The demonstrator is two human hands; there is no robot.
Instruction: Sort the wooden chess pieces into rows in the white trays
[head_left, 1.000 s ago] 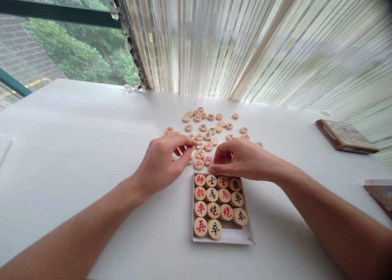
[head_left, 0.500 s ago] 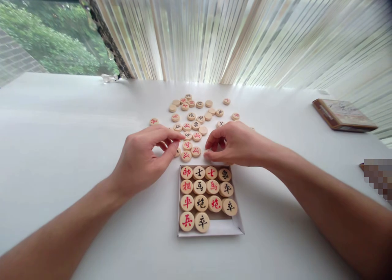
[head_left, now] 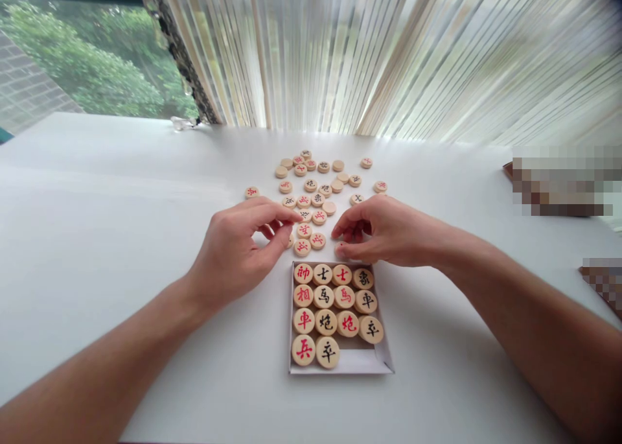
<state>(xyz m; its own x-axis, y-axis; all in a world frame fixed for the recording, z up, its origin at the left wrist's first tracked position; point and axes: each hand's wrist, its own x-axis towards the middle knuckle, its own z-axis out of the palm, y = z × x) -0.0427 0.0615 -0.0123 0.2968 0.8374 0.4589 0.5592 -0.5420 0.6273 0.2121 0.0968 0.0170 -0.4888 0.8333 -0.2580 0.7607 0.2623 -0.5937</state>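
Observation:
My left hand [head_left: 247,243] hovers over the left side of the loose Chinese chess pieces, its index finger and thumb curved with a small gap. Below its thumb, a piece [head_left: 290,242] is partly hidden. Beside the pile's right side, my right hand [head_left: 383,230] has its fingers apart. Its thumb touches a piece [head_left: 339,249] on the table, mostly covered by the hand. In front of both hands lies a shallow white box [head_left: 359,361] with rows of wooden pieces. Its front row holds a red piece [head_left: 304,350] and a black piece [head_left: 327,352], with a gap to their right.
Loose round pieces with red or black characters, some blank side up, spread over the white table [head_left: 121,236] towards the curtain [head_left: 311,55]. Blurred-out flat items with brown edges [head_left: 583,209] lie at the right. A window [head_left: 92,61] is at the left.
The view has shifted slightly, so the box and pieces appear farther right. My right index finger has lifted a little away from the thumb. My left hand keeps nearly the same pose.

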